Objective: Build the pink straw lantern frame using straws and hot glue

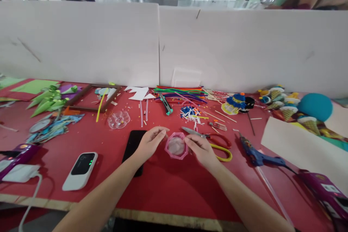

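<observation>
A small pink hexagonal frame [176, 146] with a pale, whitish centre lies on the red table [168, 185]. My left hand [149, 142] pinches its left edge with thumb and fingertips. My right hand [200, 148] holds its right edge in the same way. A black phone [132, 145] lies just under my left wrist. Scissors [214, 141] with red and yellow handles lie right behind my right hand.
A blue glue gun [257, 154] lies to the right, pipe cleaners [179, 92] and cut straw bits [189, 112] behind. A white pocket device [80, 170] sits front left. Green paper cones [49, 99], a wooden frame [92, 98] and a teal ball [315, 107] are farther off. White partition boards [163, 43] close the back.
</observation>
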### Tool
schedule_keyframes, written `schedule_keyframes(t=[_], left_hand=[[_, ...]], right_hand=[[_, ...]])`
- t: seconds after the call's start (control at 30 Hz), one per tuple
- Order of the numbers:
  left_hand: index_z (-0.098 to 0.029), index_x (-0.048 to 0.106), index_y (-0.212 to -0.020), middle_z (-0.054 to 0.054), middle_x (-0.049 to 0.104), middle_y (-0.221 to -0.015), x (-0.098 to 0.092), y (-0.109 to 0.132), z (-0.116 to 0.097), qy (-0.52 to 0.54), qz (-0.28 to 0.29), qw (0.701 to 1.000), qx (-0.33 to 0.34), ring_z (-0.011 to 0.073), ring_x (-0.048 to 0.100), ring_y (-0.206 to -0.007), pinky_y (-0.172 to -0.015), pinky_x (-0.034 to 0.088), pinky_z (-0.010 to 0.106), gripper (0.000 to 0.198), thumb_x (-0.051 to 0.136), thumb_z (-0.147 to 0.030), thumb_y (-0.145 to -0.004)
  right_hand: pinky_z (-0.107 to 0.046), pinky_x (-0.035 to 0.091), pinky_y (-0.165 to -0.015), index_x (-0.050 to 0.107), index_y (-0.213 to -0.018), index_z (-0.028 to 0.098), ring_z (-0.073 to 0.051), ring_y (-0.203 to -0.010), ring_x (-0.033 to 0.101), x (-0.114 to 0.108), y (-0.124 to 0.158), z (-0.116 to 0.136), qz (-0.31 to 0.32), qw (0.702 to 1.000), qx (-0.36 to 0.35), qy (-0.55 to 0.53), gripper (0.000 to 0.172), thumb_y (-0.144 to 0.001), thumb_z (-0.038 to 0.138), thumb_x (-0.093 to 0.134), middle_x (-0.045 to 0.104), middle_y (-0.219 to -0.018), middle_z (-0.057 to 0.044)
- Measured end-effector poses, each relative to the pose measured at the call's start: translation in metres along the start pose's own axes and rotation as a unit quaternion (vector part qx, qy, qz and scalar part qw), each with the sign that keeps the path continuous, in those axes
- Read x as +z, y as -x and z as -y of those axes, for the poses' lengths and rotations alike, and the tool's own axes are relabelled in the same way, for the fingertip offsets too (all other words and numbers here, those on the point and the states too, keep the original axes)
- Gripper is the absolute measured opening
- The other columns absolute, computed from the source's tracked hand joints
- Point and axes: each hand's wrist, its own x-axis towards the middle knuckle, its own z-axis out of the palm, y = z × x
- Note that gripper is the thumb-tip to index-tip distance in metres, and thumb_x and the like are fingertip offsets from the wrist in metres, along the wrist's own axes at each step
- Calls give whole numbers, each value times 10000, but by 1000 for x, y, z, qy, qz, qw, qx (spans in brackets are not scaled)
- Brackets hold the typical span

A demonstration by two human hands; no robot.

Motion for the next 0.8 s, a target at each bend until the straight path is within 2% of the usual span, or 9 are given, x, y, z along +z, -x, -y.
schedule_keyframes(t=[0.13, 0.27, 0.37, 0.53, 0.8], left_hand=[[-192, 734, -939, 58, 773, -924, 3, 3, 0, 5, 32, 999, -11, 194, 708, -861, -804, 553, 300, 274, 601, -415, -853], [-177, 732, -983, 66, 779, -914, 6, 4, 0, 10, 53, 998, -27, 185, 712, -812, -747, 555, 282, 280, 647, -394, -827], [-177, 738, -965, 61, 783, -888, 6, 5, -3, 16, 72, 997, -37, 174, 710, -776, -719, 552, 268, 266, 639, -388, -837], [-167, 720, -766, 39, 750, -739, 5, 7, -10, 8, 102, 994, -45, 147, 664, -656, -631, 519, 238, 234, 632, -375, -830], [-177, 730, -745, 32, 759, -691, 5, 8, -9, 11, 96, 991, -87, 156, 692, -638, -639, 533, 242, 205, 634, -347, -807]], right_hand=[[-254, 376, -502, 718, -742, 181, -120, -513, 449, 1, 5, -8, 4, 1000, -1, 21, 528, -801, 697, 624, 538, -547, 11], [-264, 446, -572, 723, -759, 181, -142, -593, 521, 2, 5, -11, 17, 999, -5, 29, 544, -817, 708, 597, 623, -646, -22], [-255, 443, -553, 712, -741, 180, -137, -577, 509, 2, 6, -14, 34, 999, -3, 30, 524, -835, 683, 596, 605, -629, -16], [-249, 436, -555, 701, -723, 179, -139, -591, 512, -1, 10, -19, 51, 998, -2, 32, 494, -868, 638, 590, 587, -623, -16], [-245, 417, -543, 703, -746, 189, -142, -594, 495, -1, 11, -21, 62, 996, -10, 60, 444, -907, 579, 569, 581, -620, -17]])
